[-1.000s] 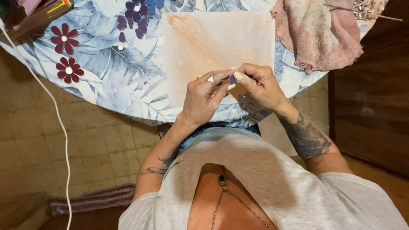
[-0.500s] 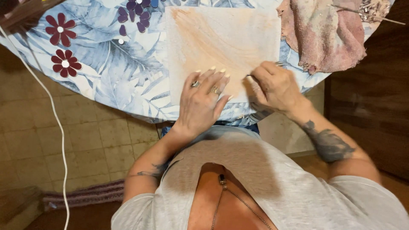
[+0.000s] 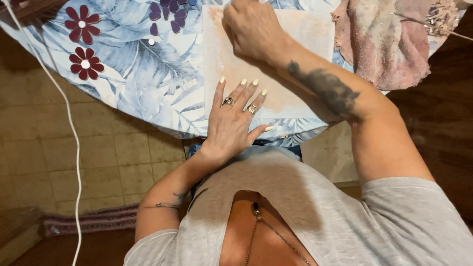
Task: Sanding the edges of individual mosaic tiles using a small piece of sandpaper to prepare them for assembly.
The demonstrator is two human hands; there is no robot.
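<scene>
Left hand flat on the board, right hand reached to its far edge.

My left hand now lies open, fingers spread, holding down the pale board on the counter. A second ago both hands pinched a small purple piece together near me; now my right hand has stretched across to the board's far side, curled, and I cannot tell whether it grips anything. Purple flower pieces lie just left of it.
</scene>
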